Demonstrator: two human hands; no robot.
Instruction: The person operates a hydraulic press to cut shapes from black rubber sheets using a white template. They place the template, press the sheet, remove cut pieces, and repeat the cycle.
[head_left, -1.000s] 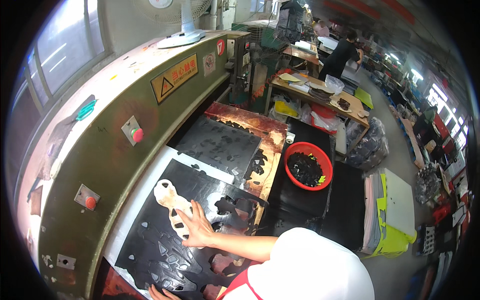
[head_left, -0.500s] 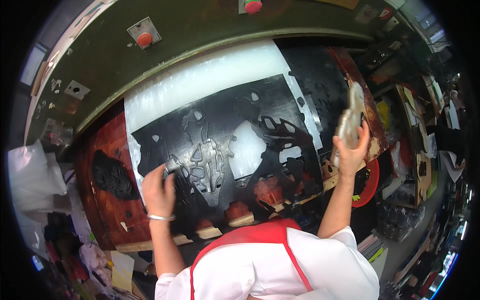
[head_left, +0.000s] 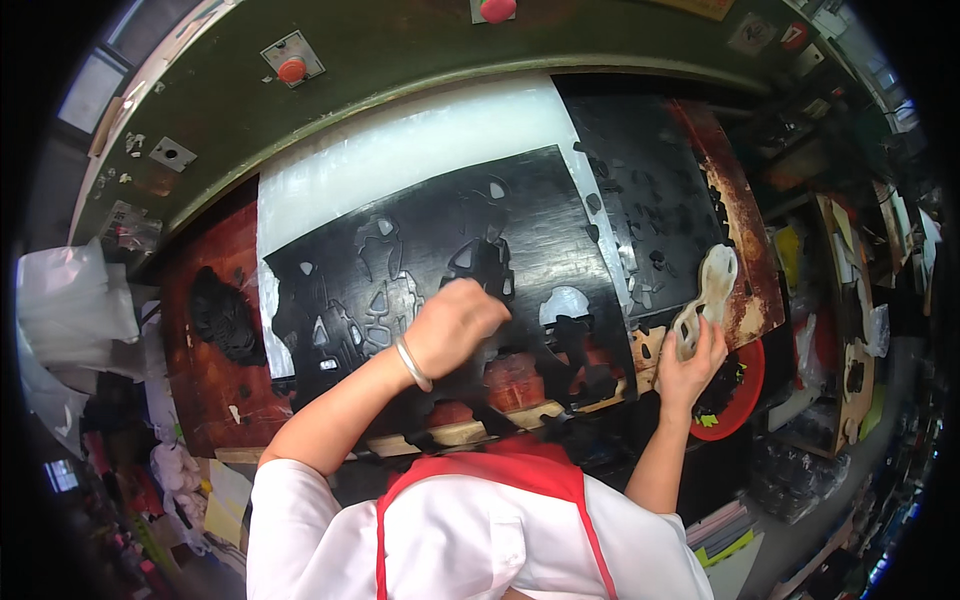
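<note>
A black sheet [head_left: 545, 220] with many cut-out holes and outlines lies on a white board [head_left: 420, 140]. Over its middle, near a group of cut shapes [head_left: 478, 262], my left hand [head_left: 455, 330] is closed with the fingers curled down. Whatever may be pinched in it is hidden. On the right, my right hand [head_left: 692, 370] grips the lower end of a pale, sole-shaped cutting die [head_left: 716, 285] with openings through it. The die stands tilted at the right side of the bench, beside a second dark surface [head_left: 650, 190] strewn with small black pieces.
Stacked black cut pieces [head_left: 224, 315] sit on the reddish board [head_left: 195, 390] at left. A red basin [head_left: 735, 400] with scraps stands below the die. Beyond the bench runs a green machine beam [head_left: 400, 60] with a red button [head_left: 292, 69].
My left hand has moved right, from the sheet's left part to its middle. My right hand has lowered the die slightly. The large white gap in the sheet's middle no longer shows.
</note>
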